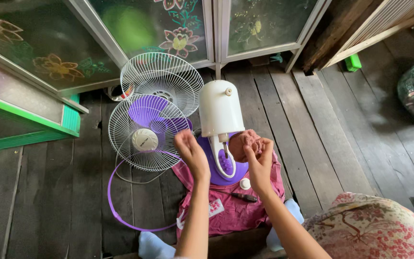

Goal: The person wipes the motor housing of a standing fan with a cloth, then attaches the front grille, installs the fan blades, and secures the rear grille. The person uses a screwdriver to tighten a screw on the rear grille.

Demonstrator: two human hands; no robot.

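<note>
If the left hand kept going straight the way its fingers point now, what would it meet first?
The left hand points up and away, its fingertips near the edge of the front fan grille with the purple blades behind it. It would probably meet that grille's rim first, though how high the hand is above it is unclear.

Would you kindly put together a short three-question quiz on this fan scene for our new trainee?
1. True or false: the front grille is mounted on the white motor housing.
2. What lies on the pink cloth near the right hand? A) a screwdriver B) a hammer C) a spanner
3. Fill in: the loose ring on the floor is ___ in colour.

Key
1. False: both grilles lie on the plank floor, beside the housing.
2. A: the screwdriver lies by a small white cap.
3. Purple. The left hand is raised, holding nothing visible.
</note>
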